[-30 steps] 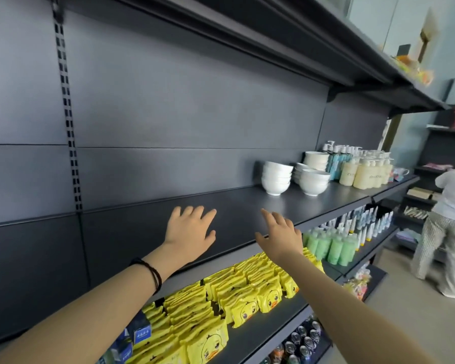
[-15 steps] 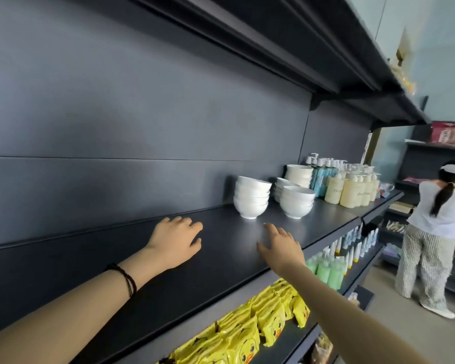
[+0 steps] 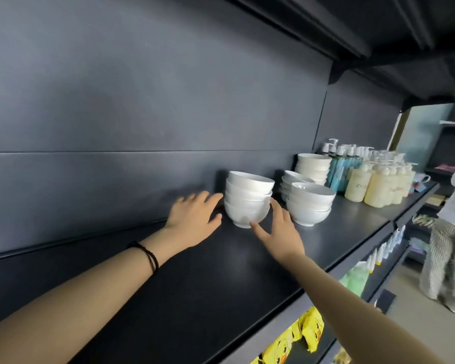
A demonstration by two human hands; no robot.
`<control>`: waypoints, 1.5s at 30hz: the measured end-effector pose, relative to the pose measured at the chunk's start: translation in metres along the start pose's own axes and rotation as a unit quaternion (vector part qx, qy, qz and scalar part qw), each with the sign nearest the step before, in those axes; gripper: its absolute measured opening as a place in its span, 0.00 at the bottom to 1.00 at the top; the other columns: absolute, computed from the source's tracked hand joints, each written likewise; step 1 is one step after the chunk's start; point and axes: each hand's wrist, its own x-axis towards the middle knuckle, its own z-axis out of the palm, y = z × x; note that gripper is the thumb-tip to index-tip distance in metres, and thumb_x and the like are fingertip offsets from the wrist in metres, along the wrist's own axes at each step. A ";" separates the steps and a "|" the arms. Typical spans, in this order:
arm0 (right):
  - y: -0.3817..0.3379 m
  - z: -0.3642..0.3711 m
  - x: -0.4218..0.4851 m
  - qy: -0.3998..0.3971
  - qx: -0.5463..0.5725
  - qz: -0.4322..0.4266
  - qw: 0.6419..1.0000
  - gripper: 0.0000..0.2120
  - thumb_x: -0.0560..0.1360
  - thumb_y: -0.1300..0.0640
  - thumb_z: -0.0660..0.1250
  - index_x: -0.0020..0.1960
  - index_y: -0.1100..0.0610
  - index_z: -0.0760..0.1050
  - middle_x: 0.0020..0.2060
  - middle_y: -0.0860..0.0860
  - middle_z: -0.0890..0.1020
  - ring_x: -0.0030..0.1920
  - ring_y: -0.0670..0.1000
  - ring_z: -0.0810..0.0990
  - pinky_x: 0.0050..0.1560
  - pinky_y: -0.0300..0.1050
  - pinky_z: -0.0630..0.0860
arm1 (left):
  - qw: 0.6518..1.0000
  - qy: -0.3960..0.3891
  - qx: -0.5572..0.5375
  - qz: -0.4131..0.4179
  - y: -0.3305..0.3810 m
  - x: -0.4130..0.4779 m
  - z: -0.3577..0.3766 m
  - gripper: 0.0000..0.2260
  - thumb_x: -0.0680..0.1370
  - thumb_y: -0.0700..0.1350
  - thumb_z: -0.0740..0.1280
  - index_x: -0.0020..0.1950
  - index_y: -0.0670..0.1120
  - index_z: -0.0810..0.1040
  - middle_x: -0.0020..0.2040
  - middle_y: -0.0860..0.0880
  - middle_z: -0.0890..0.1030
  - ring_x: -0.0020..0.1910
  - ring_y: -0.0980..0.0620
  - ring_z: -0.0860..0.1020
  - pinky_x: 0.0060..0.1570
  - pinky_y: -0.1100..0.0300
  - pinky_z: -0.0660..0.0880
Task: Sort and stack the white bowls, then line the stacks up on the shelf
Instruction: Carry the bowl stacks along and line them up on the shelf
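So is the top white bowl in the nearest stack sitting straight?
Tipped: the top white ceramic bowl leans, rim slanting down rightward.

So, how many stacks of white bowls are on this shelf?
4. The nearest stack is between the left hand and right hand; front stack right of it; low stack behind that, partly hidden; back stack beside the teal bottles.

A dark shelf carries four stacks of white bowls standing near one another, with teal pump bottles and pale yellow pump bottles just beside them.
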 end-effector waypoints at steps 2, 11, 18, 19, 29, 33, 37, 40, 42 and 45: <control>0.007 0.004 0.011 0.020 0.059 -0.036 0.997 0.39 0.74 0.37 0.66 0.77 0.47 0.52 0.73 0.46 0.63 0.71 0.47 0.65 0.67 0.49 0.68 | 0.993 0.003 -0.102 -0.054 0.007 0.018 0.006 0.24 0.81 0.59 0.55 0.76 0.55 0.59 0.72 0.50 0.69 0.67 0.46 0.72 0.61 0.51 0.70; 0.018 0.014 0.088 0.031 0.353 -0.036 0.935 0.34 0.71 0.38 0.63 0.72 0.45 0.54 0.68 0.46 0.67 0.65 0.39 0.71 0.63 0.30 0.68 | 0.798 0.116 -0.555 -0.207 0.046 0.091 0.040 0.20 0.83 0.55 0.57 0.75 0.55 0.64 0.67 0.56 0.72 0.66 0.56 0.69 0.63 0.62 0.62; 0.017 0.029 0.108 0.051 0.508 0.008 0.860 0.17 0.81 0.47 0.59 0.69 0.50 0.65 0.52 0.39 0.75 0.44 0.26 0.75 0.46 0.24 0.70 | 0.643 0.194 -0.683 -0.286 0.058 0.110 0.070 0.15 0.80 0.57 0.58 0.60 0.53 0.79 0.58 0.54 0.82 0.60 0.54 0.78 0.64 0.54 0.72; 0.018 0.031 0.109 0.050 0.521 0.021 0.852 0.14 0.83 0.50 0.56 0.68 0.49 0.65 0.52 0.38 0.75 0.44 0.25 0.74 0.47 0.25 0.70 | 0.633 0.187 -0.692 -0.292 0.060 0.110 0.073 0.17 0.81 0.58 0.57 0.61 0.51 0.79 0.58 0.51 0.83 0.60 0.52 0.79 0.63 0.53 0.74; 0.030 0.044 0.110 -0.044 0.565 0.010 0.824 0.26 0.73 0.34 0.54 0.71 0.35 0.60 0.59 0.26 0.71 0.60 0.25 0.70 0.61 0.33 0.67 | 0.577 0.174 -0.702 -0.380 0.079 0.111 0.080 0.31 0.71 0.69 0.58 0.57 0.47 0.83 0.53 0.46 0.86 0.56 0.46 0.82 0.61 0.46 0.76; 0.029 0.045 0.115 -0.049 0.574 0.016 0.817 0.27 0.74 0.37 0.52 0.72 0.38 0.61 0.58 0.27 0.71 0.56 0.22 0.69 0.54 0.27 0.67 | 0.570 0.216 -0.684 -0.401 0.089 0.109 0.077 0.26 0.78 0.64 0.57 0.57 0.46 0.83 0.52 0.45 0.86 0.55 0.46 0.83 0.61 0.43 0.76; 0.023 0.046 0.114 -0.070 0.582 0.010 0.810 0.19 0.82 0.43 0.52 0.73 0.41 0.62 0.59 0.30 0.72 0.54 0.22 0.70 0.49 0.20 0.68 | 0.559 0.252 -0.672 -0.416 0.090 0.102 0.071 0.27 0.78 0.63 0.57 0.58 0.44 0.82 0.53 0.43 0.85 0.55 0.44 0.83 0.62 0.40 0.75; 0.011 0.042 0.104 -0.094 0.598 0.007 0.796 0.20 0.80 0.41 0.53 0.71 0.40 0.63 0.57 0.29 0.72 0.53 0.22 0.72 0.48 0.20 0.68 | 0.561 0.266 -0.662 -0.420 0.086 0.089 0.062 0.29 0.73 0.66 0.59 0.58 0.45 0.82 0.53 0.44 0.85 0.56 0.44 0.82 0.62 0.41 0.75; 0.003 0.038 0.096 -0.101 0.606 0.008 0.789 0.23 0.75 0.38 0.52 0.69 0.37 0.64 0.58 0.29 0.72 0.55 0.24 0.72 0.50 0.23 0.69 | 0.561 0.264 -0.662 -0.420 0.083 0.078 0.056 0.32 0.67 0.70 0.61 0.58 0.48 0.83 0.54 0.45 0.85 0.57 0.45 0.82 0.63 0.42 0.75; -0.013 0.033 0.079 -0.113 0.612 0.012 0.782 0.22 0.73 0.38 0.52 0.67 0.36 0.65 0.58 0.29 0.73 0.57 0.27 0.73 0.56 0.30 0.68 | 0.555 0.255 -0.673 -0.417 0.077 0.057 0.044 0.35 0.66 0.72 0.62 0.61 0.49 0.81 0.58 0.45 0.84 0.59 0.44 0.81 0.65 0.41 0.73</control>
